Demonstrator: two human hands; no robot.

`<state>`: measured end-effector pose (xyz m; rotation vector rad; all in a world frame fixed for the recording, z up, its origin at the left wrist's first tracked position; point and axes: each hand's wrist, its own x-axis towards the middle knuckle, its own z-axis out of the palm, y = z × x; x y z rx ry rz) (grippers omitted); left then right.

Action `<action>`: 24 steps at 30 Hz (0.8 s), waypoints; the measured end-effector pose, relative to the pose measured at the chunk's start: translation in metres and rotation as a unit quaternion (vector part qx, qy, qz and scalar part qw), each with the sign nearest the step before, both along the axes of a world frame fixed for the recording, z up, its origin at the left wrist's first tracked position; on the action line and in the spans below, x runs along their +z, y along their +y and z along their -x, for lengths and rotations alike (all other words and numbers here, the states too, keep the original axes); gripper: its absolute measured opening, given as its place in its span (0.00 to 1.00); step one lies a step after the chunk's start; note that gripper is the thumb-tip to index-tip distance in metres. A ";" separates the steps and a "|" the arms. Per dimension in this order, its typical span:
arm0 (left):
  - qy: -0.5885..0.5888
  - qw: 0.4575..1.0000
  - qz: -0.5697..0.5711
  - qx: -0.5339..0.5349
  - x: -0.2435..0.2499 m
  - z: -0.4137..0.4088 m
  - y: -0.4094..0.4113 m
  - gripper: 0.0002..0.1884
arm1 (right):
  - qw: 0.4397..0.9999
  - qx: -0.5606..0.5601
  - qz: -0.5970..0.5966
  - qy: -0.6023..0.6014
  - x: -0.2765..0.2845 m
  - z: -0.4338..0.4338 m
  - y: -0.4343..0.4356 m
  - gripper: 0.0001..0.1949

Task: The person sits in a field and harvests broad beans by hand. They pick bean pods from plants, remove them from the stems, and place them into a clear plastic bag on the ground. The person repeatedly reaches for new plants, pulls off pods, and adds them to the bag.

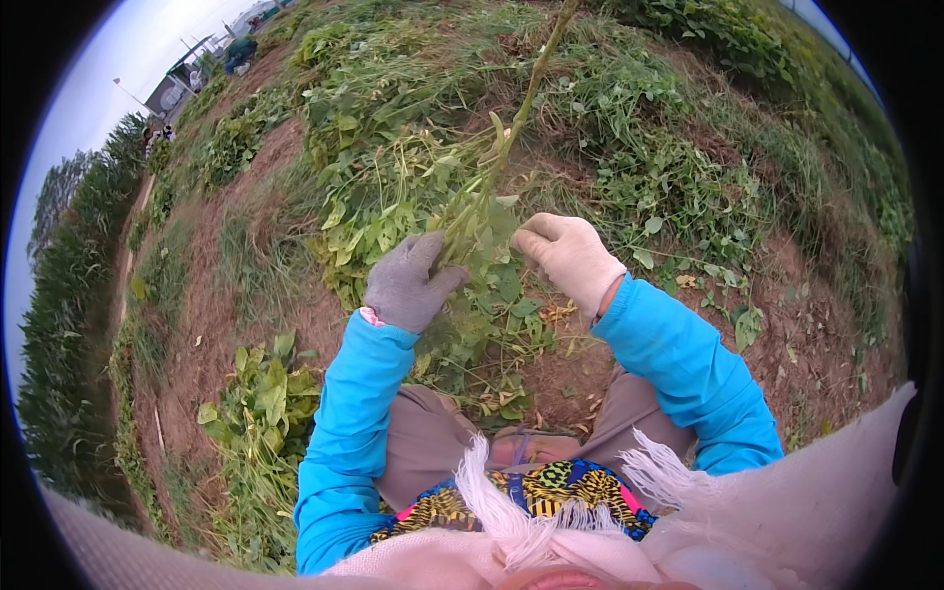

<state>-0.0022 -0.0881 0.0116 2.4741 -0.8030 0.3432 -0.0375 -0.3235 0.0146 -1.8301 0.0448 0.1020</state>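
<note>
My left hand (414, 282), in a grey work glove, is closed around the leafy end of an uprooted green plant (483, 199). Its thick stem (542, 70) rises away from me toward the top of the view, and a few green pods hang off it. My right hand (566, 254), in a cream glove, is just right of the plant's leaves with its fingers bent together; whether it pinches a leaf or pod is hidden. Below the hands, cut leaves and stems (509, 295) lie on the soil before my bent legs.
Heaps of pulled leafy plants (649, 169) and grass cover the ground ahead. A pile of yellow-green plants (265, 413) lies by my left side. Tall crops (66, 317) stand at far left. Another person (240, 53) crouches in the distance at upper left.
</note>
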 end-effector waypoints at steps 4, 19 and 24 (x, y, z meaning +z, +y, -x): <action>-0.188 0.980 -0.071 0.000 -0.002 -0.004 0.007 0.24 | 1.000 0.011 -0.015 -0.012 0.000 0.003 -0.003 0.12; -0.467 0.875 -0.120 -0.042 -0.002 0.018 -0.004 0.16 | 0.967 0.116 -0.220 0.059 0.003 0.026 -0.006 0.12; -0.478 0.871 -0.106 -0.043 -0.006 0.018 -0.009 0.14 | 0.955 0.101 -0.270 0.070 -0.002 0.030 -0.006 0.11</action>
